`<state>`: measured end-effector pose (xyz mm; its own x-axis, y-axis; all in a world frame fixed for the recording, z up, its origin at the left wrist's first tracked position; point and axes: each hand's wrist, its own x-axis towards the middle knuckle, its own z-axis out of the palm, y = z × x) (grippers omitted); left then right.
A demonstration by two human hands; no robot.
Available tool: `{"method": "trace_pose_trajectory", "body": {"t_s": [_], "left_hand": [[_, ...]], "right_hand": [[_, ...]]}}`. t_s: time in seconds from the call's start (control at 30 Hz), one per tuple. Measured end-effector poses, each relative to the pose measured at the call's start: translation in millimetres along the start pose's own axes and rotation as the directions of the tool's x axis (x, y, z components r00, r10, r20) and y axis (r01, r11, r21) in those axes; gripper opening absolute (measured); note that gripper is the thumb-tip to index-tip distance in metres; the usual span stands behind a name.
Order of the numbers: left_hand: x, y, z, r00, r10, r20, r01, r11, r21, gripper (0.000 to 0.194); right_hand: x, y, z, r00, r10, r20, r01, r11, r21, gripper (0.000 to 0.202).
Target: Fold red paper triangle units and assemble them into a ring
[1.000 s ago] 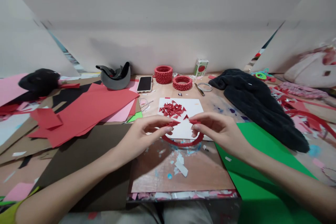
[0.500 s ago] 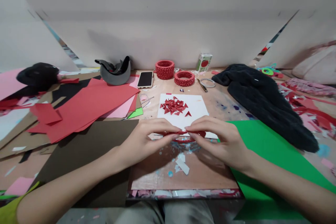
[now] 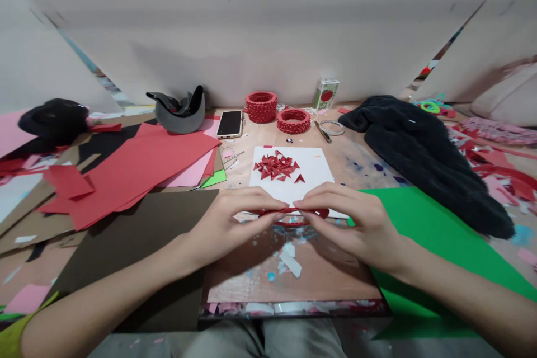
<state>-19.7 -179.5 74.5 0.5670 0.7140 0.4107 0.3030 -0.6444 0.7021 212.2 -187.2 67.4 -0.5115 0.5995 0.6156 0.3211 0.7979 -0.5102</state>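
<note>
Between my hands, a red folded-paper ring (image 3: 294,224) is held just above the front edge of a white sheet (image 3: 316,165). My left hand (image 3: 235,224) pinches its left part between thumb and fingers. With thumb and fingertips, my right hand (image 3: 356,224) grips the right part, the two hands' fingertips nearly touching. Fingers hide much of the ring. On the sheet lies a pile of small red folded triangles (image 3: 276,166), and one triangle (image 3: 299,178) sits apart to the right of it.
Behind stand two red paper rings (image 3: 261,107), a phone (image 3: 230,124), a small box (image 3: 326,94) and a craft knife (image 3: 323,132). Red paper (image 3: 138,165) and a grey cap (image 3: 180,112) lie left; dark cloth (image 3: 423,151) and green paper (image 3: 419,246) lie right.
The view has shifted slightly. Both hands keep their pinch on the red ring, with their fingertips a little closer together.
</note>
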Motion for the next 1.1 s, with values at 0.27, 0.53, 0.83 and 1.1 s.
{"method": "trace_pose_trajectory", "body": {"t_s": [0.27,0.53,0.83,1.1], "left_hand": [[1.1,-1.6,0.1,1.000,0.003,-0.001,-0.003,1.000,0.001,0.022],[1.5,-0.2,0.4,1.000,-0.008,-0.014,0.008,1.000,0.009,0.020],[1.1,-0.5,0.4,1.000,0.002,-0.018,-0.002,1.000,0.021,0.020],[0.5,-0.4,1.2,1.000,0.009,-0.020,-0.009,1.000,0.019,0.021]], "right_hand": [[-0.4,-0.3,-0.3,1.000,0.024,0.005,-0.024,1.000,-0.010,0.019],[0.9,-0.2,-0.3,1.000,-0.007,0.001,0.007,1.000,-0.012,0.021],[1.1,-1.4,-1.3,1.000,-0.030,0.007,0.030,0.999,-0.044,0.021],[2.8,-3.7,-2.1,1.000,-0.013,0.021,0.014,0.999,-0.051,0.021]]}}
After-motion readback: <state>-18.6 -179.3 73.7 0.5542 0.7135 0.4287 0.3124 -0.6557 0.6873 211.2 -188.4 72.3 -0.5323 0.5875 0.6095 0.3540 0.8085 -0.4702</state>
